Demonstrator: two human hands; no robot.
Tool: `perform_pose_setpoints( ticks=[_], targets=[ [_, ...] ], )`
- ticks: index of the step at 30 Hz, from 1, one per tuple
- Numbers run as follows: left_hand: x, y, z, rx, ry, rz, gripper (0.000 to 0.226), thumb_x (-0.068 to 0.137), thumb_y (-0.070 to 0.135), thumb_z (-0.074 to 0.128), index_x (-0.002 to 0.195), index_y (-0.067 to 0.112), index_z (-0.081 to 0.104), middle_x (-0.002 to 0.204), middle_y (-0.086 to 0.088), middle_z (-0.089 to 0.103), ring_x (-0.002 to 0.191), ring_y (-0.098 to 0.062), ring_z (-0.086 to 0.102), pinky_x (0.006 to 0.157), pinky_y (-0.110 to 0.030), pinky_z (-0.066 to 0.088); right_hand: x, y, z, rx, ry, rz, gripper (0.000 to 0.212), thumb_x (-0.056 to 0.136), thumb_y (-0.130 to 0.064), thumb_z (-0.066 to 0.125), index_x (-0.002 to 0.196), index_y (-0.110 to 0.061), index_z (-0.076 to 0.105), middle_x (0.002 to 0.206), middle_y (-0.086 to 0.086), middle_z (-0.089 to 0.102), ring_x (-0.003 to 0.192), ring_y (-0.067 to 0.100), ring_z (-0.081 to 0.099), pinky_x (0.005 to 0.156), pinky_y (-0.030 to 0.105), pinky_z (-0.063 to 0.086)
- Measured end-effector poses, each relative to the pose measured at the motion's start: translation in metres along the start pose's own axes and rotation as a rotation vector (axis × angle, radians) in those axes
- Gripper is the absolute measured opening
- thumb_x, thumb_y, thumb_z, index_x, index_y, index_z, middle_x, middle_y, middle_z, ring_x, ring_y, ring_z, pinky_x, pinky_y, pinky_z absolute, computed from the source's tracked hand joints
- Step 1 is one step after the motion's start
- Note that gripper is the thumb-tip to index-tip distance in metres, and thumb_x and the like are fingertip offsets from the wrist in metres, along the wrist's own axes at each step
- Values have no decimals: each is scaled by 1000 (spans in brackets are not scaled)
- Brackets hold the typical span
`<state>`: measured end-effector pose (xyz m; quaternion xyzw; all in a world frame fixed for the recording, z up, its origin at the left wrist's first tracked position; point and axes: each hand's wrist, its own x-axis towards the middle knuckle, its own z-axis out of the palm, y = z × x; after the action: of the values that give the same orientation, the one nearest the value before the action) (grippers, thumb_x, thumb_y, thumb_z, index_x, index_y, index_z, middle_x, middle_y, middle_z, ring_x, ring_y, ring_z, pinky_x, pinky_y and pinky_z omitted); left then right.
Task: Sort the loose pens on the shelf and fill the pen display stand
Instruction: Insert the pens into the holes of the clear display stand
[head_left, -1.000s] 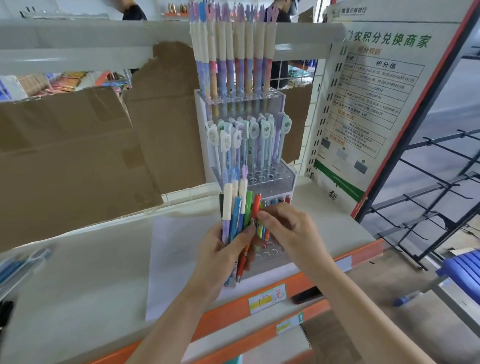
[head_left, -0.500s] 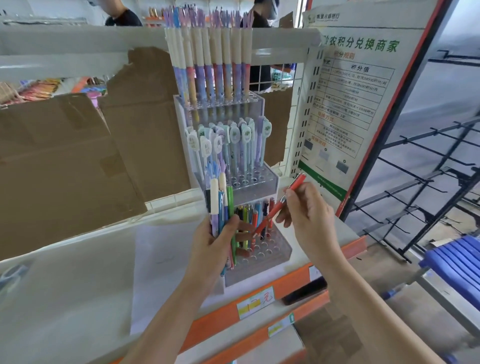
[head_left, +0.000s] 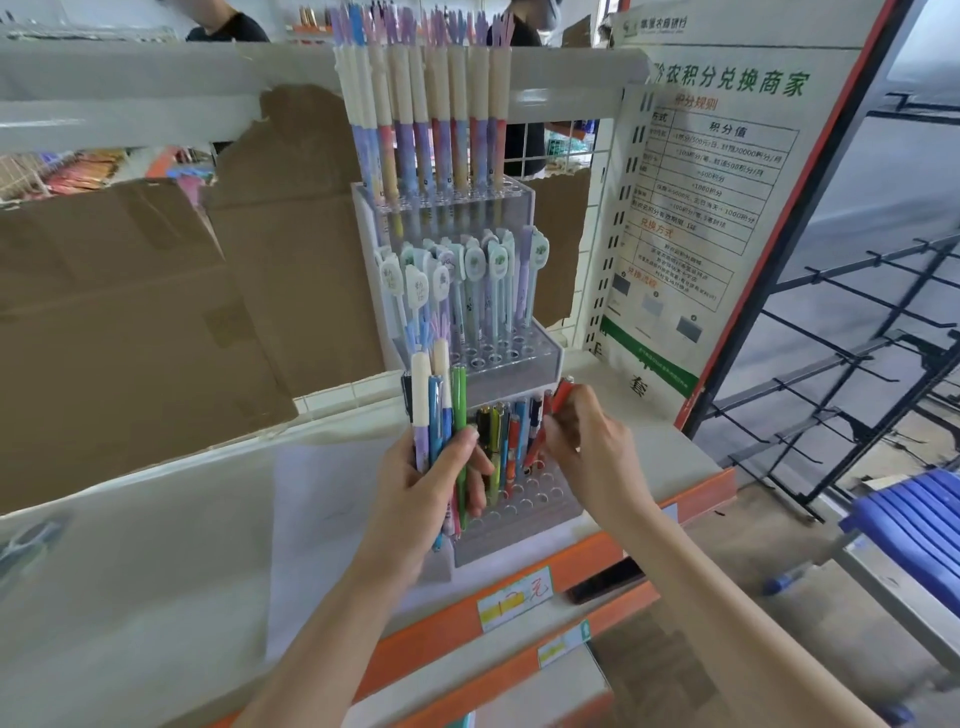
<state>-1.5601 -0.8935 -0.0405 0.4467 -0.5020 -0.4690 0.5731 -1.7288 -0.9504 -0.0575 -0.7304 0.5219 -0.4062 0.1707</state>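
Note:
A clear three-tier pen display stand (head_left: 540, 358) stands on the shelf. Tall pastel pens fill its top tier, pens with white tags its middle tier, and several coloured pens stand at the back of its bottom tier (head_left: 524, 501). My left hand (head_left: 426, 493) grips a bundle of loose pens (head_left: 439, 415), white, blue and green, upright in front of the stand's left side. My right hand (head_left: 587, 457) pinches a red pen (head_left: 561, 395), tilted, its lower end among the pens over the bottom tier's holes.
The stand rests on a white sheet (head_left: 317, 525) on the grey shelf (head_left: 130, 571) with an orange front edge. Brown cardboard (head_left: 130, 322) lines the back. A printed sign (head_left: 711, 208) stands at the right, with black wire racks (head_left: 857, 364) beyond. A dark phone (head_left: 605, 579) lies below the shelf edge.
My right hand pulled a red pen out of the bundle, lifted it to the right, and has now brought it down to the bottom tier. The left hand keeps holding the bundle.

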Motion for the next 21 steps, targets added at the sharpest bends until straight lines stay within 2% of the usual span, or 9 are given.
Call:
perform_pose_setpoints(
  ticks=[3,6,9,12,14,18,21],
  targets=[
    [-1,-1,-2,-12,-4,3,37,83,35,56,70,2,59,50,-7,56,40,-17,48,37,-21,37,2,2,5,-43,-127,86,11,95,-16,50,97,-6,47,81,8,62,70,28,60,64,34,47],
    [-3,-3,-5,-2,-5,-6,34,83,37,57,65,9,61,50,-10,54,38,-17,46,35,-22,35,0,3,10,-106,-236,128,13,95,-18,53,97,-5,51,83,7,59,74,27,59,69,35,49],
    [-4,-4,-6,-3,-19,-24,33,87,36,55,63,15,61,49,-10,50,41,-20,45,35,-22,34,1,4,11,-96,-216,154,12,93,-17,55,94,-5,53,83,7,59,73,26,58,69,34,48],
    [-4,-4,-6,-11,-36,-45,33,90,34,53,64,16,61,50,-9,48,42,-20,44,36,-21,33,-1,3,12,-98,-221,117,12,93,-13,53,85,-10,45,79,7,59,69,25,56,64,32,43],
    [-4,-5,-5,-3,-42,-61,32,92,32,52,66,16,62,52,-8,49,43,-19,45,36,-22,33,-3,3,14,-91,-222,96,16,94,-11,51,82,-12,40,82,11,63,71,28,58,65,34,45],
    [-5,-5,-3,10,-49,-77,30,93,30,51,69,15,62,55,-6,51,44,-18,46,37,-22,33,-3,3,14,-41,-207,156,11,96,-10,47,86,-6,44,83,14,67,77,30,64,74,43,52],
    [-5,-4,-2,13,-54,-74,30,94,28,51,70,13,61,54,-6,51,44,-19,46,37,-22,34,-3,2,12,-15,-222,179,12,97,-13,46,87,-9,42,82,14,68,77,30,66,75,46,53]
  ],
)
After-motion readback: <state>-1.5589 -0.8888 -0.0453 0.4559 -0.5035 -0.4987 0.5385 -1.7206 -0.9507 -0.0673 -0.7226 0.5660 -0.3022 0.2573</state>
